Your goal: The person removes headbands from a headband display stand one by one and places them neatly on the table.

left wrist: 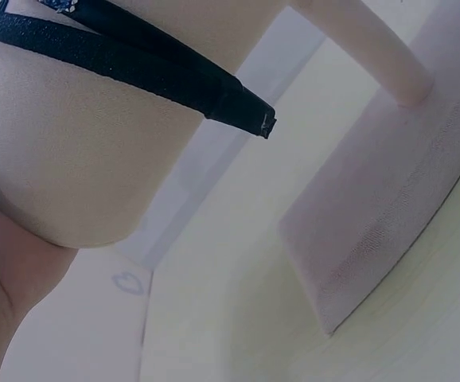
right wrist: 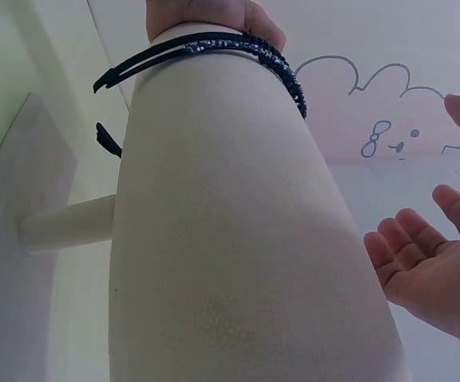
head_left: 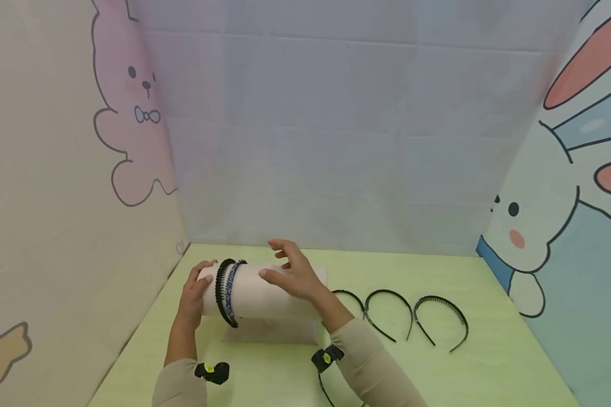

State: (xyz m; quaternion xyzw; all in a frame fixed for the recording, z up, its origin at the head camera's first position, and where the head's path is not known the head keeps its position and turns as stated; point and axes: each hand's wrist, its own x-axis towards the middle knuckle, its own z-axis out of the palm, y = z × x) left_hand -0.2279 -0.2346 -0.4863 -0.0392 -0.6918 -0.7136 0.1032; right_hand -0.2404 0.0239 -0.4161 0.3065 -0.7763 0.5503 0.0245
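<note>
A pale padded headband stand (head_left: 277, 294) lies across the table, its roll raised on a short post above a flat base (left wrist: 373, 207). Round the roll's left part sit a black toothed headband (head_left: 221, 291) and, just beside it, a blue glittery headband (head_left: 229, 288). My left hand (head_left: 196, 291) grips the left end of the roll, thumb on the near side and fingers over the top. Over the right part of the roll my right hand (head_left: 296, 275) hovers with loosely bent, spread fingers and nothing in them; its palm (right wrist: 445, 278) shows in the right wrist view.
Right of the stand, black headbands lie on the pale green table (head_left: 489, 367): one partly hidden (head_left: 350, 293), a middle one (head_left: 385, 291) and a toothed one (head_left: 460, 316). Another thin band (head_left: 324, 390) shows below my right wrist. Cloth walls (head_left: 305, 169) enclose the table.
</note>
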